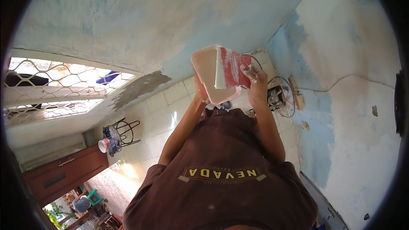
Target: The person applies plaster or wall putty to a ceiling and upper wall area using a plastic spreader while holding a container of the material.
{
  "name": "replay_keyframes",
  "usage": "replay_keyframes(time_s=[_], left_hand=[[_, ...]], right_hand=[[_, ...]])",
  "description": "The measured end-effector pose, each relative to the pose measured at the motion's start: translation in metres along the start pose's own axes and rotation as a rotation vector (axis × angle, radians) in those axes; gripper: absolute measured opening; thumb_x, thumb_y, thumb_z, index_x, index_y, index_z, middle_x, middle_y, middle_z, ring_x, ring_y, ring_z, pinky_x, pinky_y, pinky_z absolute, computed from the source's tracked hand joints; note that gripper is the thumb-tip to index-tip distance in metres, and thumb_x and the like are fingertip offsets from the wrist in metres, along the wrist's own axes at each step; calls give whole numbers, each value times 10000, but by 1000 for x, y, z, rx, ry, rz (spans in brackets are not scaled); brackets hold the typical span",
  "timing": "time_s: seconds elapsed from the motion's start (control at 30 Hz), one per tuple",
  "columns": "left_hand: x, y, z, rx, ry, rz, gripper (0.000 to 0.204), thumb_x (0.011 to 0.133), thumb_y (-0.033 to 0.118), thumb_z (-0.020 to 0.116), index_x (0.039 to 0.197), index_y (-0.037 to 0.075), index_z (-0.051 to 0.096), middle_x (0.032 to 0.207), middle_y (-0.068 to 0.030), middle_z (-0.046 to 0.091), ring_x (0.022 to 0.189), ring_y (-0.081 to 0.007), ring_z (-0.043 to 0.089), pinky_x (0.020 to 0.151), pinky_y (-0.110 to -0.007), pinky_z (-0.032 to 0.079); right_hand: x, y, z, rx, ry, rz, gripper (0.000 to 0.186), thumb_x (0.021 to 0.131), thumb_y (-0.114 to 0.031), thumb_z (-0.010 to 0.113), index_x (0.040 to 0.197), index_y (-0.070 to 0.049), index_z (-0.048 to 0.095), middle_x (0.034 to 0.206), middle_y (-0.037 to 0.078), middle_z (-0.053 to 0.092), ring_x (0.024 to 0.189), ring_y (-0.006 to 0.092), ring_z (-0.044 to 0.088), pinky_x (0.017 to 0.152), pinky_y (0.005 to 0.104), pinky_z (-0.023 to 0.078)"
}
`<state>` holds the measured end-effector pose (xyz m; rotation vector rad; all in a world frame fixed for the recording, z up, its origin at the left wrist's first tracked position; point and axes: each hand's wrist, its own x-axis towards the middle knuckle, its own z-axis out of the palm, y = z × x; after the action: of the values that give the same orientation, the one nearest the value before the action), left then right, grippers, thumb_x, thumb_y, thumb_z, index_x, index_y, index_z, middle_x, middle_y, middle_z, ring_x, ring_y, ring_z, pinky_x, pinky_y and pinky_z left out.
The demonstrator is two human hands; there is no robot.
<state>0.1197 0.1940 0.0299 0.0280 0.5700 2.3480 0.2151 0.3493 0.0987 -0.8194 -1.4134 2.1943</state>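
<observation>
My left hand (201, 90) grips a pale pinkish plastic tray (207, 66) by its left side, holding it up in front of my chest. The tray has rounded corners and white smears along its rim. My right hand (255, 79), its fingers coated in white, is closed on a red putty spreader (234, 69). White paste streaks the spreader's face, and a thick band of it lies along the left edge. The spreader covers the right part of the tray, so what lies behind it is hidden.
Ahead stands a patchy blue and white wall (170, 21). A window grille (64, 85) is at left, above a stool (127, 132) with a white bucket (103, 145) beside it. Cables (294, 102) and a dark cluttered container (276, 96) lie on the right. Far lower left, a person (81, 204) is visible outside.
</observation>
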Motion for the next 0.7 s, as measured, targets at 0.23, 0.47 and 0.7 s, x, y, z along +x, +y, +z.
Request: replay_keyframes(time_s=[0.23,0.47,0.7], left_hand=[[-25,-3,-48,-69,47,-44,658,1014,561,443,1479,95,452,1371,-125,594,1193,-301,635,999,-498,554],[-38,7,-41,25,101,-21,630,1018,595,410,1400,107,528,1272,-90,649,1118,-291,662,961,-480,560],[-63,64,-67,225,-5,148,586,1051,561,369,1424,125,488,1293,-79,627,1121,-281,654,938,-471,567]], right_hand=[[5,39,-34,1478,-580,734,496,984,-45,592,1335,203,345,1072,250,610,938,264,715,837,294,655],[-5,37,-8,1336,-494,717,371,1016,-61,513,1279,191,441,981,203,628,888,246,718,772,277,662],[-9,-7,62,634,-100,176,332,1017,-150,560,1315,-4,559,1195,79,668,1008,141,670,783,238,539]])
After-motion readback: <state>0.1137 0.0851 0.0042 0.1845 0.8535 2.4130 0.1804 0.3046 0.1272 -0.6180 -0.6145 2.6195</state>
